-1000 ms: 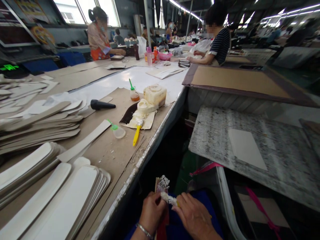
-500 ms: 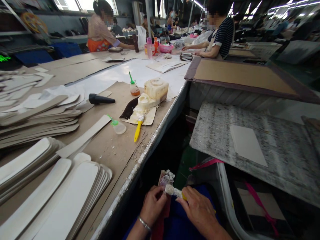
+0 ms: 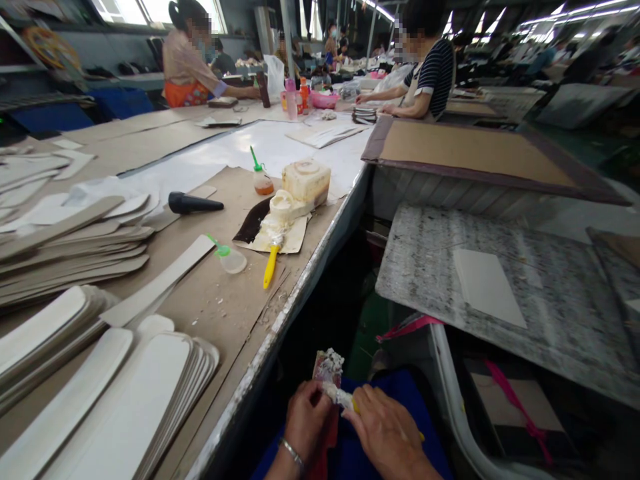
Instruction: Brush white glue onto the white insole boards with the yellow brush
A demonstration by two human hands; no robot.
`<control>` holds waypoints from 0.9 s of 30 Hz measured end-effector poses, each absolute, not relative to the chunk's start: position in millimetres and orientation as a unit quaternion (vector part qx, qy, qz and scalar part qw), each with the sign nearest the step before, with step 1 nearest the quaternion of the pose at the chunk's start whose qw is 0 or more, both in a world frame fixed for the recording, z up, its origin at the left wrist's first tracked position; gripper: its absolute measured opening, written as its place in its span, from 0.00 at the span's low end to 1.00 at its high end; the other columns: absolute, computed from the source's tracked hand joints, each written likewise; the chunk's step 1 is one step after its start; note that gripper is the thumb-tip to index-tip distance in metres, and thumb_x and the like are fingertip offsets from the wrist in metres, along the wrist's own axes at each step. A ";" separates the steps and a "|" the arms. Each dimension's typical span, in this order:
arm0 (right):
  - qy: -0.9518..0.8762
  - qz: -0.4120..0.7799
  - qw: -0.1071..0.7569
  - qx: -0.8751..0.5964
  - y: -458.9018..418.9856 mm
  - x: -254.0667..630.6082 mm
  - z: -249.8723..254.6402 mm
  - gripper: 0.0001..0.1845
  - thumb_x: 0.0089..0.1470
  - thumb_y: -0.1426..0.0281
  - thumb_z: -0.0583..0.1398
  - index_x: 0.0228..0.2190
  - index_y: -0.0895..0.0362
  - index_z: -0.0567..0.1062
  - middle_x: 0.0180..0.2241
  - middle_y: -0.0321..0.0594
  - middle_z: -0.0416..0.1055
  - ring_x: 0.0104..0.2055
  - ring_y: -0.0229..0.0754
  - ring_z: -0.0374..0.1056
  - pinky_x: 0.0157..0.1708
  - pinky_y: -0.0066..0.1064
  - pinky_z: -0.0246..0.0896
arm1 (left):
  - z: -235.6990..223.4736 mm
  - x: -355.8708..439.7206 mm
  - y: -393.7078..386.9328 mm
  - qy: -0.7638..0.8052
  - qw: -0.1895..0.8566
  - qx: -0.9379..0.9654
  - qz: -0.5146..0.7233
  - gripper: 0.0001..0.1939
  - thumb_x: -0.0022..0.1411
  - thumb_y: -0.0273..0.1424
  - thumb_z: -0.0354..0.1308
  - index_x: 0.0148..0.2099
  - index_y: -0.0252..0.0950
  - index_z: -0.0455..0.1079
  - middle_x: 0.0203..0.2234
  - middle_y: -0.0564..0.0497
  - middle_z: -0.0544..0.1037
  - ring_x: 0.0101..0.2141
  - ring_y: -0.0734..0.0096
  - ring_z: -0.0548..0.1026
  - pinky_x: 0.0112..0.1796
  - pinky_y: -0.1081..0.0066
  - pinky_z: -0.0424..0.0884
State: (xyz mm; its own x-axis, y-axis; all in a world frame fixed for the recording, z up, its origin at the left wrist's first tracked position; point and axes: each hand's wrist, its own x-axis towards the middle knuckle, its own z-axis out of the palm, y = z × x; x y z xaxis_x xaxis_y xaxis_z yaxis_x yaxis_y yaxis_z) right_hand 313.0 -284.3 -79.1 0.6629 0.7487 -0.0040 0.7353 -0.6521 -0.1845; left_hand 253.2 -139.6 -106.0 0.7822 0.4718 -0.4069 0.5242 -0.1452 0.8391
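Note:
Low in front of me, my right hand [image 3: 383, 427] is closed round the yellow handle of a brush [image 3: 341, 396] whose head is thick with white paste. My left hand [image 3: 306, 417] has its thumb and fingers pinched at the brush's white end; what exactly lies between them is hidden. Beneath the hands runs a narrow reddish strip [image 3: 329, 433], and a lumpy white mass [image 3: 331, 365] sits at its far end. Blue cloth [image 3: 395, 390] lies under both hands. On the table to the left, a second yellow-handled brush [image 3: 271, 267] rests against a paste-covered container [image 3: 307, 183].
Stacks of long white strips [image 3: 160, 380] fill the table's left side. Two small green-tipped bottles [image 3: 233, 260] and a black tapered tool [image 3: 195, 203] stand or lie nearby. To the right is a grey speckled board [image 3: 420, 260] above a metal frame [image 3: 450, 393]. Two people work farther back.
The view has shifted slightly. My hands have come closer together, and the brush's rounded white end now meets my left fingertips. My right hand still grips the handle.

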 end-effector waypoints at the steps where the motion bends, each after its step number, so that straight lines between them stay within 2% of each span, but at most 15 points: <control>1: -0.402 0.036 0.085 -0.911 -283.8 311.1 -80.4 0.04 0.53 0.68 0.58 0.27 0.53 0.69 0.25 0.37 0.71 0.27 0.42 0.67 0.27 0.31 0.57 | -108.1 253.5 -140.2 0.332 0.565 0.755 -0.024 0.10 0.50 0.31 0.51 0.26 0.35 0.73 0.24 0.49 0.75 0.29 0.64 0.72 0.33 0.69 0.66; 7: -0.337 0.081 0.121 -0.930 -297.3 309.8 -82.7 0.05 0.54 0.66 0.56 0.27 0.52 0.68 0.26 0.35 0.72 0.29 0.41 0.70 0.26 0.29 0.57 | -118.8 253.8 -139.4 0.329 0.586 0.741 -0.020 0.09 0.49 0.32 0.53 0.27 0.36 0.74 0.26 0.49 0.76 0.31 0.64 0.73 0.36 0.68 0.67; 10: -0.247 0.121 0.119 -0.954 -306.9 315.7 -81.0 0.11 0.57 0.62 0.52 0.26 0.52 0.66 0.25 0.34 0.72 0.27 0.42 0.71 0.23 0.29 0.55 | -122.7 249.0 -132.3 0.346 0.590 0.729 -0.011 0.10 0.49 0.33 0.53 0.29 0.35 0.73 0.28 0.46 0.77 0.33 0.61 0.74 0.39 0.64 0.67; 13: -0.174 0.172 0.117 -0.963 -308.3 322.8 -80.1 0.14 0.59 0.60 0.48 0.27 0.52 0.66 0.24 0.36 0.73 0.26 0.44 0.73 0.20 0.28 0.51 | -121.0 243.5 -126.5 0.344 0.615 0.710 -0.004 0.16 0.50 0.34 0.53 0.40 0.33 0.72 0.40 0.43 0.77 0.43 0.59 0.73 0.46 0.63 0.65; 15: -0.166 0.201 0.133 -0.956 -303.5 325.9 -80.5 0.14 0.60 0.61 0.47 0.28 0.53 0.66 0.23 0.36 0.74 0.27 0.44 0.73 0.20 0.27 0.49 | -118.6 241.8 -127.0 0.330 0.652 0.682 0.017 0.21 0.51 0.34 0.54 0.48 0.35 0.68 0.49 0.44 0.72 0.51 0.61 0.67 0.52 0.65 0.60; 16: -0.166 0.212 0.141 -0.953 -300.1 326.5 -81.0 0.13 0.60 0.61 0.48 0.29 0.53 0.66 0.23 0.37 0.75 0.28 0.44 0.73 0.20 0.27 0.49 | -118.0 241.4 -128.7 0.331 0.677 0.657 0.030 0.24 0.50 0.34 0.55 0.51 0.35 0.65 0.50 0.43 0.71 0.51 0.62 0.67 0.52 0.65 0.60; 17: -0.166 0.218 0.149 -0.950 -296.4 326.6 -81.9 0.13 0.60 0.62 0.48 0.29 0.53 0.66 0.23 0.37 0.75 0.28 0.44 0.73 0.21 0.27 0.48 | -118.3 241.2 -131.0 0.340 0.706 0.620 0.039 0.26 0.49 0.35 0.57 0.52 0.36 0.62 0.48 0.43 0.73 0.49 0.61 0.70 0.49 0.64 0.63; 19: -0.164 0.223 0.165 -0.947 -289.9 325.5 -84.3 0.12 0.59 0.62 0.49 0.30 0.53 0.67 0.24 0.37 0.75 0.29 0.44 0.73 0.21 0.26 0.48 | -121.0 240.8 -136.3 0.372 0.765 0.524 0.045 0.29 0.46 0.36 0.62 0.51 0.38 0.57 0.36 0.46 0.78 0.36 0.62 0.76 0.38 0.65 0.70; 21: -0.160 0.231 0.180 -0.942 -285.5 323.7 -87.2 0.13 0.59 0.61 0.48 0.30 0.53 0.67 0.25 0.37 0.75 0.30 0.44 0.73 0.22 0.26 0.49 | -125.2 239.8 -139.9 0.399 0.799 0.448 0.036 0.30 0.43 0.36 0.65 0.47 0.39 0.55 0.27 0.51 0.78 0.25 0.67 0.75 0.28 0.69 0.70; 24: -0.158 0.248 0.187 -0.937 -281.8 321.9 -90.2 0.14 0.60 0.61 0.47 0.29 0.53 0.67 0.26 0.38 0.75 0.30 0.45 0.73 0.23 0.26 0.51 | -127.8 237.5 -140.2 0.410 0.815 0.410 0.001 0.25 0.43 0.37 0.65 0.42 0.36 0.60 0.26 0.50 0.77 0.23 0.69 0.74 0.25 0.72 0.69; 27: -0.165 0.253 0.182 -0.936 -278.2 322.2 -88.9 0.15 0.60 0.60 0.46 0.29 0.53 0.67 0.26 0.39 0.75 0.31 0.45 0.73 0.23 0.27 0.51 | -123.1 236.7 -138.4 0.424 0.824 0.371 -0.063 0.23 0.48 0.38 0.62 0.43 0.33 0.63 0.23 0.49 0.76 0.21 0.68 0.74 0.23 0.69 0.70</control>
